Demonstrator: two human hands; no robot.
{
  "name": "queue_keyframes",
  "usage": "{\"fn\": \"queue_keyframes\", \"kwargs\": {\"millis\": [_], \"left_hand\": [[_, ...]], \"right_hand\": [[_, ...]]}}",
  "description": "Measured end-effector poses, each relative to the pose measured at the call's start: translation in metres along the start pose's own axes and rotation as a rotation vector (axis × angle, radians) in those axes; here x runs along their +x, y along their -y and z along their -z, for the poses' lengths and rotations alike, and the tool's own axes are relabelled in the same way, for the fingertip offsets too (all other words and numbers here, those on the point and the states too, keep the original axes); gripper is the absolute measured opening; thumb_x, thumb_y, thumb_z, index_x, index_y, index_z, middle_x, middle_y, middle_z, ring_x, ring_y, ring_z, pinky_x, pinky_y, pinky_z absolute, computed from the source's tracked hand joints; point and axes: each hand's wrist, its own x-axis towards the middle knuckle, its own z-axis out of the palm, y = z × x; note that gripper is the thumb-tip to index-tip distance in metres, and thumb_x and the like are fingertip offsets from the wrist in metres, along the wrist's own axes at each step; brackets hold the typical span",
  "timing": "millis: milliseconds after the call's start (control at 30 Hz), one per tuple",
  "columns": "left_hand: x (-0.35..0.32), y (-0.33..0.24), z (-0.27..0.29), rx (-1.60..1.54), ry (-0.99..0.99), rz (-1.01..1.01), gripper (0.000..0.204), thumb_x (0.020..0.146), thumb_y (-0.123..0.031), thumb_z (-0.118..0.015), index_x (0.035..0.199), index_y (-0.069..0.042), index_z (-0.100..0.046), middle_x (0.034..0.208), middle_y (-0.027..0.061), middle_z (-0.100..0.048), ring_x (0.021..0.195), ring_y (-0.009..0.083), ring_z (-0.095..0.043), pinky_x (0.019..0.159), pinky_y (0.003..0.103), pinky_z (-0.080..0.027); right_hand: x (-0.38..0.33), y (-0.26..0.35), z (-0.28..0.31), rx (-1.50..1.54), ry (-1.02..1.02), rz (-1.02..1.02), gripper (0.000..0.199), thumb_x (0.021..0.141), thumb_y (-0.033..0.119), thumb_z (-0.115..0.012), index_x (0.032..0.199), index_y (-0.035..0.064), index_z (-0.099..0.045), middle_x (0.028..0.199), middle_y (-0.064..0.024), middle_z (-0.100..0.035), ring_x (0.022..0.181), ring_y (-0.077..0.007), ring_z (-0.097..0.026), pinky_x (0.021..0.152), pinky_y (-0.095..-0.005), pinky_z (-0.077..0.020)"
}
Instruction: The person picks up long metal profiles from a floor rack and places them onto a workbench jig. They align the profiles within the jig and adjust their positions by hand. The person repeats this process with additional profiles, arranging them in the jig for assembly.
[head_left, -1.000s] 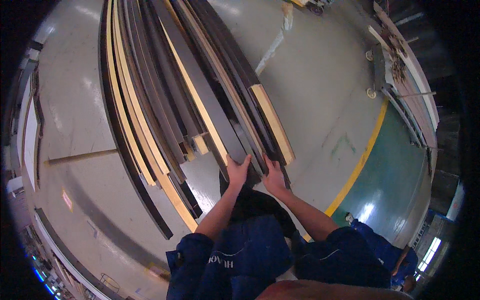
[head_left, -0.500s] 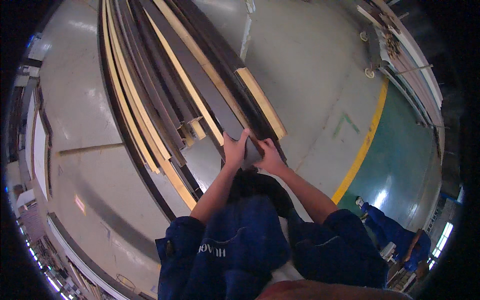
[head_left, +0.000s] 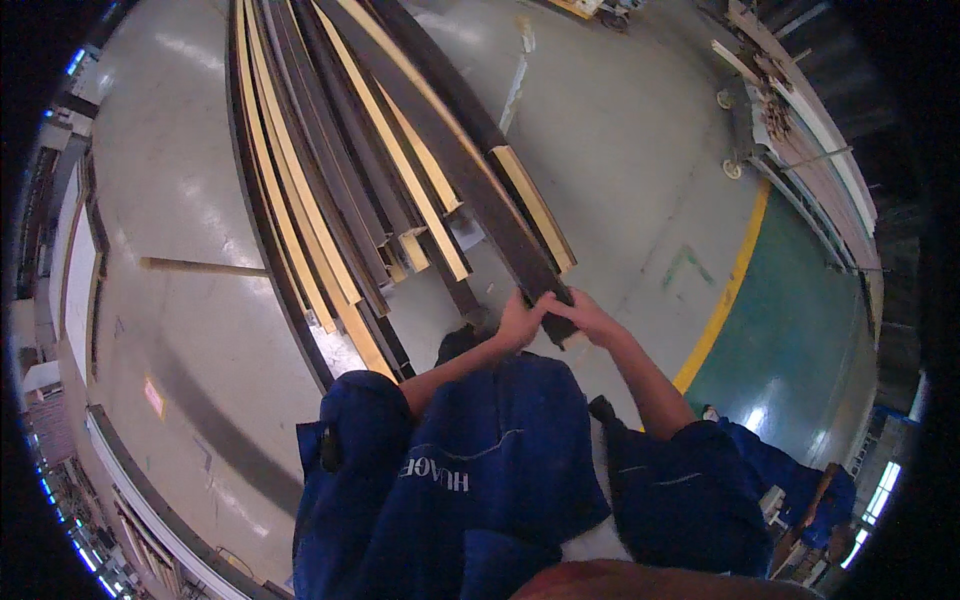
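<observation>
My left hand (head_left: 522, 320) and my right hand (head_left: 592, 317) are close together, fingers closed on the near end of a long dark-brown strip (head_left: 508, 228). The left grips its left edge and the right its right edge, near the end. Just right of it lies another strip with a bare pale wood side (head_left: 532, 205). To the left, several long strips, some dark (head_left: 340, 165) and some with pale wood faces (head_left: 300, 215), run side by side away from me, their near ends staggered.
A yellow floor line (head_left: 737, 290) borders a green floor area (head_left: 775, 330) on the right. A wheeled rack (head_left: 790, 160) loaded with long pieces stands at the far right. Another person in blue clothing (head_left: 790, 465) is at the lower right. A thin bar (head_left: 205, 267) lies on the floor at left.
Both hands have moved to the right with the dark strip's near end. A wider gap now separates it from the strips at left, showing another pale strip. The view has shifted slightly.
</observation>
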Motion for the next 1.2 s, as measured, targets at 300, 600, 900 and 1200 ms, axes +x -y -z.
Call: {"fn": "queue_keyframes", "kwargs": {"millis": [300, 600, 900, 1200], "left_hand": [[0.101, -0.131, 0.138, -0.148, 0.045, -0.016, 0.054, 0.102, -0.039, -0.054, 0.146, -0.007, -0.051, 0.141, 0.0111, -0.055, 0.131, 0.0249, -0.049, 0.106, 0.043, -0.043], [0.143, -0.154, 0.164, -0.224, 0.117, -0.315, 0.070, 0.098, -0.054, -0.060, 0.151, -0.013, -0.043, 0.151, 0.0122, -0.045, 0.133, 0.0329, -0.048, 0.112, 0.055, -0.043], [0.050, -0.116, 0.087, -1.062, 0.642, 0.198, 0.055, 0.086, -0.065, -0.072, 0.103, -0.013, -0.064, 0.099, -0.0016, -0.067, 0.098, 0.0139, -0.065, 0.094, 0.038, -0.054], [-0.120, -0.181, -0.037, -1.006, 1.068, -0.044, 0.039, 0.084, -0.035, -0.081, 0.108, -0.012, -0.060, 0.097, -0.0019, -0.062, 0.088, 0.0129, -0.060, 0.081, 0.034, -0.048]], "right_hand": [[-0.147, 0.013, -0.019, -0.213, -0.095, -0.138, 0.059, 0.087, 0.036, -0.081, 0.126, -0.0035, -0.061, 0.115, -0.0125, -0.070, 0.100, -0.0228, -0.066, 0.093, -0.0396, -0.0533], [-0.229, -0.056, -0.050, -0.478, -0.398, -0.177, 0.056, 0.086, 0.050, -0.076, 0.122, 0.0121, -0.057, 0.104, -0.0188, -0.069, 0.101, -0.0396, -0.067, 0.084, -0.0495, -0.0525], [-0.349, -0.209, -0.092, -0.778, -0.939, -0.067, 0.043, 0.087, 0.048, -0.074, 0.100, 0.0128, -0.052, 0.096, -0.0089, -0.063, 0.097, -0.0340, -0.063, 0.074, -0.0501, -0.0516], [-0.393, -0.360, -0.173, -0.501, -1.260, 0.046, 0.049, 0.089, 0.055, -0.069, 0.104, 0.0118, -0.051, 0.095, -0.0124, -0.064, 0.095, -0.0415, -0.063, 0.074, -0.0529, -0.0504]]}}
